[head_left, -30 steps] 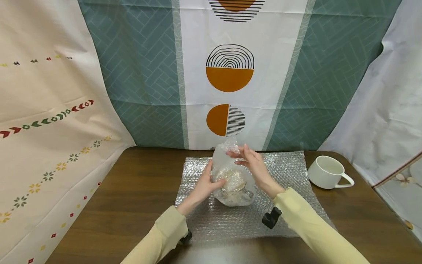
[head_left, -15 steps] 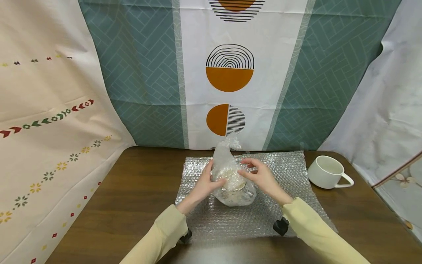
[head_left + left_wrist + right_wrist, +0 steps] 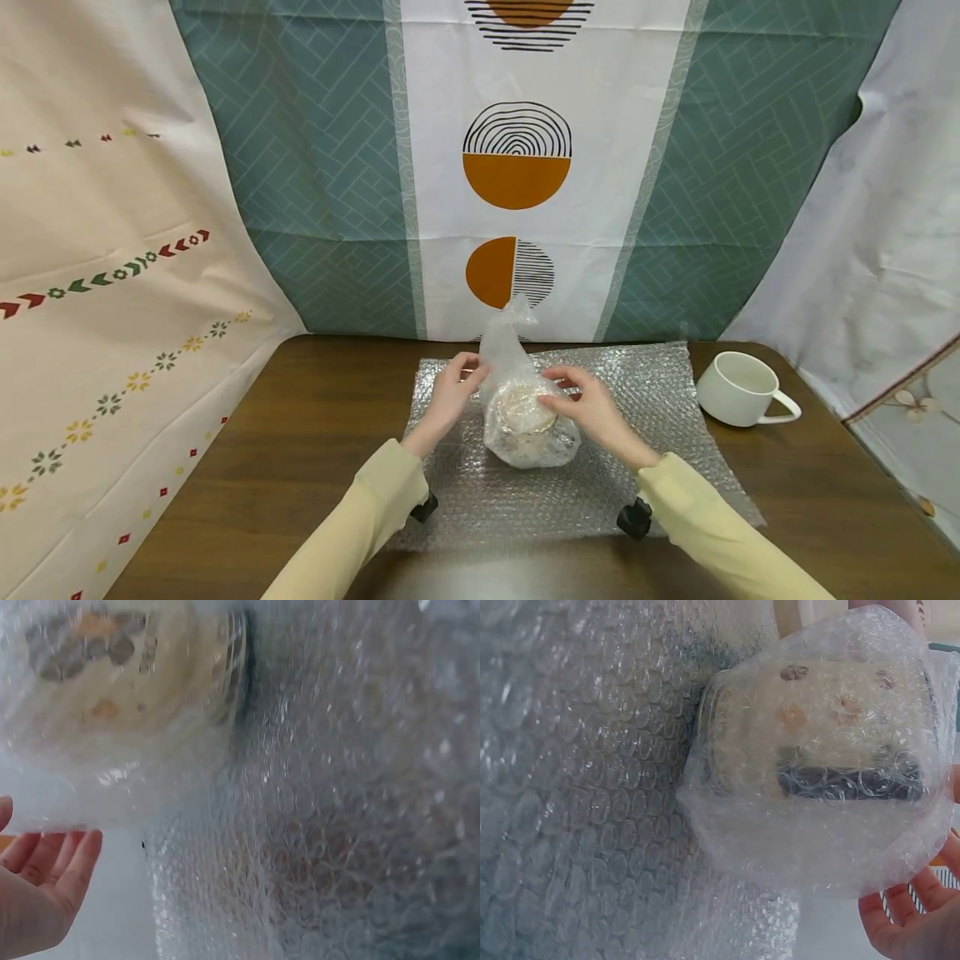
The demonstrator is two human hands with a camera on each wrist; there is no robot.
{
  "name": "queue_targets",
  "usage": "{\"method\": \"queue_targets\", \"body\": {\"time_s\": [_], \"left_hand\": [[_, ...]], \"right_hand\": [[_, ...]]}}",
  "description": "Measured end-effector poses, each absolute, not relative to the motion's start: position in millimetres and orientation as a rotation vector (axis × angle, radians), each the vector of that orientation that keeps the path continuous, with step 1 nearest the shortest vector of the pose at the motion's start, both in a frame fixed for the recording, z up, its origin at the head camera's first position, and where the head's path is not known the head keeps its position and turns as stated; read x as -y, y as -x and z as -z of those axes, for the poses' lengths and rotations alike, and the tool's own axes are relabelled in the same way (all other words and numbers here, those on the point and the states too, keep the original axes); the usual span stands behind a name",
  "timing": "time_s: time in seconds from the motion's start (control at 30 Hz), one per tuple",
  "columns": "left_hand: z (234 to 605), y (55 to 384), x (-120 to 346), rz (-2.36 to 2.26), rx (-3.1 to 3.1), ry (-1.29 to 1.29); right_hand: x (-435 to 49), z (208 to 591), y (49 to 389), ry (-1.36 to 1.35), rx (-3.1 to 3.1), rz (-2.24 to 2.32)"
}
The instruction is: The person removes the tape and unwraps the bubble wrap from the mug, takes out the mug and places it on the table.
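A cream cup-shaped item [image 3: 840,724] with brown and orange printed marks shows through clear bubble wrap. The wrapped bundle [image 3: 525,417] sits mid-table, its loose wrap end [image 3: 512,321] twisted upward and narrowing. My left hand [image 3: 447,396] is beside the bundle's upper left, fingers loosely bent; in the left wrist view its fingertips [image 3: 91,844] are right at the wrap's edge. On the other side, my right hand [image 3: 592,408] holds the wrap's right part, thumb on the front and fingers behind; the same hand [image 3: 922,915] appears at the wrap's border in the right wrist view.
A flat sheet of bubble wrap [image 3: 615,492] lies under the bundle on the brown wooden table [image 3: 337,400]. To the right stands a white mug [image 3: 738,389] with its handle facing right. Patterned curtains [image 3: 322,167] hang behind and at both sides.
My left hand has released the bundle's left side and moved slightly up and left. My right hand first came down from the wrap's top to its right side.
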State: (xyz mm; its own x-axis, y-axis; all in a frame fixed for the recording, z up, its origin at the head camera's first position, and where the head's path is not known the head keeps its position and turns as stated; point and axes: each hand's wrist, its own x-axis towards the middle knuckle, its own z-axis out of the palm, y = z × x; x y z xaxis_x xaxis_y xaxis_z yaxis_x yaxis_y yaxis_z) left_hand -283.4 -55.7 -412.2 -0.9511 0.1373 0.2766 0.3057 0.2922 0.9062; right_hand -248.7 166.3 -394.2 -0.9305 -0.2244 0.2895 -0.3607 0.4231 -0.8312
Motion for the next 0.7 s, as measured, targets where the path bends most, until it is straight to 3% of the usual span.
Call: {"method": "queue_targets", "body": {"time_s": [0.33, 0.7], "left_hand": [[429, 310, 65, 1.867, 2.239, 0.421], [433, 325, 64, 1.832, 2.422, 0.128]], "right_hand": [[-166, 397, 249, -0.522, 2.508, -1.508], [-164, 397, 247, -0.48, 2.515, -1.53]]}}
